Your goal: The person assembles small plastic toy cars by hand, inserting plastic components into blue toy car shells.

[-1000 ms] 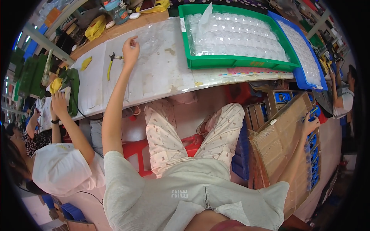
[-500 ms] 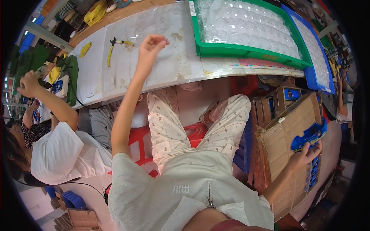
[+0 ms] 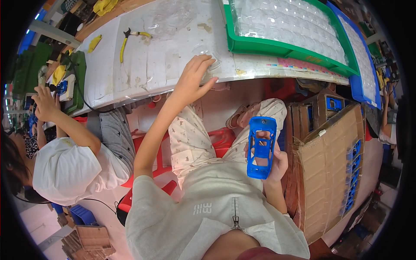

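At white table edge (image 3: 143, 86) | left hand (image 3: 190, 81) spread | right hand (image 3: 278, 165) clamped on hollow blue car shell (image 3: 261, 151)

A white-topped counter (image 3: 160, 60) ran across the upper view, red plastic stools (image 3: 222, 139) stood beside it on a pale floor (image 3: 102, 211), and a grey metal post (image 3: 56, 34) slanted at upper left near tube lights (image 3: 38, 14)

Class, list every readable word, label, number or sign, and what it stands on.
Light grey fabric zip-neck shirt: pale stylised chest marks, not certainly legible.
Green rectangular plastic tray: orange-brown marking on its front wall, too blurred to read.
Blue plastic car-shaped shell in the right hand: none legible.
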{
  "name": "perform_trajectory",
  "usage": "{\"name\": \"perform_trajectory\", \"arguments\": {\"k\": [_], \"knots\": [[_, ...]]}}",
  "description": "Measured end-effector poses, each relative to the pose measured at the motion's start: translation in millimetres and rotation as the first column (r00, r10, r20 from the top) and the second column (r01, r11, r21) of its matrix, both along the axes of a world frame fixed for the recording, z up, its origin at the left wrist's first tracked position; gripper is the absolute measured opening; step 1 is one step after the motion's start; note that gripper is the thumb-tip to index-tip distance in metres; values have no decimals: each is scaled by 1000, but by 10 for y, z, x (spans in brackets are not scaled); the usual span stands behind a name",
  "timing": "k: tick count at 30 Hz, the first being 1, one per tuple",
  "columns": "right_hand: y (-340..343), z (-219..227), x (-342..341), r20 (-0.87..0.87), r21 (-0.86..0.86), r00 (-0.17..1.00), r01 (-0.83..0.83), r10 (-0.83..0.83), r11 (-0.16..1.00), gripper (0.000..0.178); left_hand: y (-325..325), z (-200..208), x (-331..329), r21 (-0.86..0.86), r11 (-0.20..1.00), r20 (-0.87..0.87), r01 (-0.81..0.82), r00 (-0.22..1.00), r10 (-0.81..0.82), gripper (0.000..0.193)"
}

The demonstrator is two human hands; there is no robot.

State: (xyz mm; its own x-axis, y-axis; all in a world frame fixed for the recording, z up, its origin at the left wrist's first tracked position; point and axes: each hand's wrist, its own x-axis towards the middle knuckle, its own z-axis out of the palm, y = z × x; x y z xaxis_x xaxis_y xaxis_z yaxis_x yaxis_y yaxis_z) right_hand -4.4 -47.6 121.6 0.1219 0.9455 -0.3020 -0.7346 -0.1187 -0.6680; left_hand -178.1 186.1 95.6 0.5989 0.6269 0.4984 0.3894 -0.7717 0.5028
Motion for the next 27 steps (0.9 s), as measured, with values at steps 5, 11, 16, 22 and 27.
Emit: {"name": "perform_trajectory", "arguments": {"k": [5, 11, 16, 22, 27], "knots": [[117, 26, 53, -33, 29, 999, 22, -21, 999, 53, -154, -64, 108, 155, 988, -127, 4, 992, 16, 29], [189, -9, 102, -110, 68, 993, 47, -39, 997, 48, -358, -328, 109, 234, 970, -103, 66, 994, -43, 16], [207, -59, 164, -125, 63, 990, 73, -65, 995, 47, -796, -489, 33, 22, 959, -271, 284, 925, -267, 15], [220, -110, 170, -170, 62, 984, 67, -55, 996, 49, -860, -327, -11, 121, 969, -137, 217, 970, -200, 13], [228, -123, 167, -195, 76, 980, 43, -28, 996, 46, -901, -194, 38, 176, 966, -47, 191, 981, -186, 11]]}}
